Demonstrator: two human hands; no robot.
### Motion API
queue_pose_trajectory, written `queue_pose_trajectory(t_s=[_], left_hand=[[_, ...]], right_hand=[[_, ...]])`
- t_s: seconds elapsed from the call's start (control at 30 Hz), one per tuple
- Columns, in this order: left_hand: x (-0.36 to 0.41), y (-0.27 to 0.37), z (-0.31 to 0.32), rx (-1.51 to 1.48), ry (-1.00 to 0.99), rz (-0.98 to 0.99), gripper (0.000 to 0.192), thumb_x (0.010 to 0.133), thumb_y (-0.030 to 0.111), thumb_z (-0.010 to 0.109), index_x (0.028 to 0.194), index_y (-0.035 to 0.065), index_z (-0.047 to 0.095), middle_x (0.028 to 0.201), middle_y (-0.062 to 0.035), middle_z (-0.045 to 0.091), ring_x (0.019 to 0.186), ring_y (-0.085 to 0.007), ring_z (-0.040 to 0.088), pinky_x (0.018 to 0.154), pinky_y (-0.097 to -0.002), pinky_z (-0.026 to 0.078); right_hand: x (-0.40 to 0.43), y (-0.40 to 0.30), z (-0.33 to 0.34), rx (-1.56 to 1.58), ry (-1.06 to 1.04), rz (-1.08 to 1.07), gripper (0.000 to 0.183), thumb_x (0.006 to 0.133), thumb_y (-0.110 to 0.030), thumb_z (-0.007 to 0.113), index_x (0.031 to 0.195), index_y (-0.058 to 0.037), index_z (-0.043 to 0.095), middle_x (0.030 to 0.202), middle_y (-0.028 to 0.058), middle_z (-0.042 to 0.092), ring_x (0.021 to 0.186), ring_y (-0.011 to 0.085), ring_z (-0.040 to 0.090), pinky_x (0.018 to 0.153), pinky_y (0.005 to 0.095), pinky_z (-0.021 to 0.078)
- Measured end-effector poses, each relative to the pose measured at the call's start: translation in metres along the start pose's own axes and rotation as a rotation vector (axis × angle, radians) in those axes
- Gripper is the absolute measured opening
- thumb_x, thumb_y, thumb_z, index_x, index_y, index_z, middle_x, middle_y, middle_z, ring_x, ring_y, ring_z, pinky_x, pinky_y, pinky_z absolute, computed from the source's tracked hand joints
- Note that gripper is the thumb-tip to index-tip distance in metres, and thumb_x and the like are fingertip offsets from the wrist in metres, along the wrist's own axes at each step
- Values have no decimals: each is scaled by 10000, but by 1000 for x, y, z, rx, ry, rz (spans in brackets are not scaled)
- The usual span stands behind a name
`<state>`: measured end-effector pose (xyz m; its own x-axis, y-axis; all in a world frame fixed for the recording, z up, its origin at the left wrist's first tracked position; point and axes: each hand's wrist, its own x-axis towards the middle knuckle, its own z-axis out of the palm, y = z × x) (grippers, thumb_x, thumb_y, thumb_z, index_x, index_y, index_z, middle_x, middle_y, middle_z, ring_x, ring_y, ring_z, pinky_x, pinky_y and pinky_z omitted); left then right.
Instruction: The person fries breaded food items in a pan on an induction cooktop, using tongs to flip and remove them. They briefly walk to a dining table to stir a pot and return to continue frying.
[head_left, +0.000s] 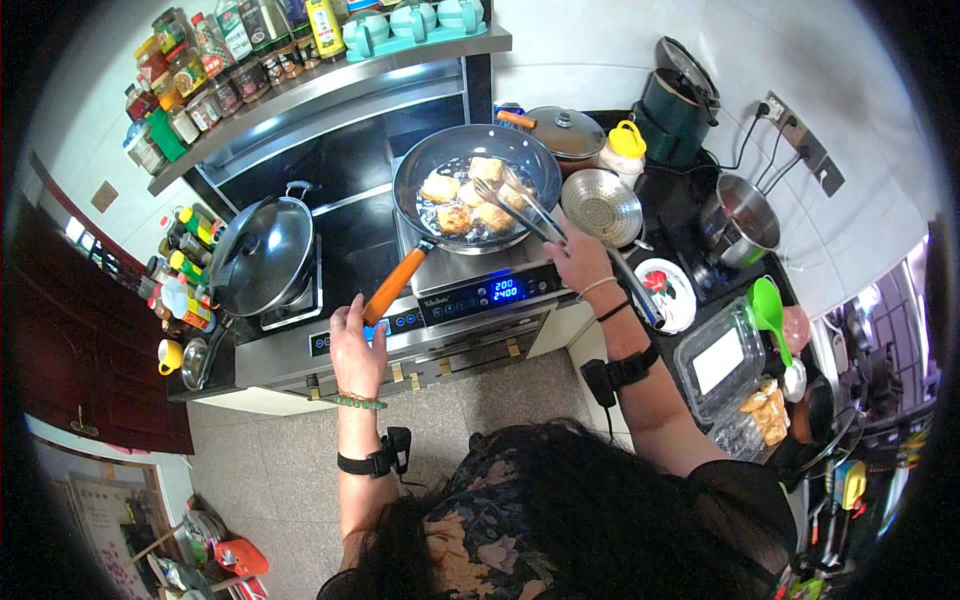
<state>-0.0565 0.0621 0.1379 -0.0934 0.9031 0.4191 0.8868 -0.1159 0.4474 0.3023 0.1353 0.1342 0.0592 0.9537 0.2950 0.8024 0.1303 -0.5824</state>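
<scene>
A dark frying pan (420, 161) rests on the lit induction cooker (487, 281), with bubbling oil in it. Several golden-brown fried pieces (454, 219), perhaps tofu, lie in the oil. My left hand (358, 349) holds the end of the pan's orange handle (397, 283). In my right hand (581, 259) are food tongs (525, 220) with dark arms and brown tips. Their tips are spread over the pieces at the pan's right side; whether they pinch one is hard to tell.
Right of the pan stand a steel colander (602, 208), a lidded pot (564, 135), a floral plate (664, 296) and a steel pot (742, 217). A clear plastic box (720, 360) lies nearer me. A lidded wok (262, 255) stands left; bottles crowd the shelf (420, 56) above.
</scene>
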Motion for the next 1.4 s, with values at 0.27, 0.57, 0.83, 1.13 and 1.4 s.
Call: queue_pose_trajectory(t_s=[0.27,0.57,0.83,1.13,1.4], left_hand=[[-10,6,-13,17,100,-21,562,756,68,728,1280,62,526,1213,-217,527,1113,-369,526,952,-415,441],[-46,3,-28,21,119,-100,523,765,56,695,1260,39,528,1238,-246,503,1136,-399,501,971,-452,421],[-58,-21,-42,50,111,-187,482,803,73,676,1262,59,530,1258,-236,499,1147,-396,506,966,-448,437],[-90,-46,-50,128,227,-241,451,755,159,687,1175,36,579,1188,-244,537,1089,-382,526,929,-463,440],[-123,-28,-62,31,231,-337,411,698,126,708,1078,15,596,1080,-229,557,1039,-374,547,851,-445,471]], right_hand=[[52,19,-21,-134,-11,23,369,862,-343,599,1067,-39,640,832,233,650,797,413,626,733,464,491],[145,60,7,-418,-144,62,441,891,-403,530,856,5,696,869,229,664,872,394,631,802,456,488],[174,48,29,-549,-254,0,482,897,-425,542,916,35,686,971,245,663,959,388,633,858,433,492],[162,-24,42,-381,-142,-213,399,894,-380,517,970,-11,649,922,236,650,881,428,606,765,503,466],[182,-21,24,-570,-257,-650,366,927,-284,490,1056,40,604,895,280,624,850,458,590,751,490,453]])
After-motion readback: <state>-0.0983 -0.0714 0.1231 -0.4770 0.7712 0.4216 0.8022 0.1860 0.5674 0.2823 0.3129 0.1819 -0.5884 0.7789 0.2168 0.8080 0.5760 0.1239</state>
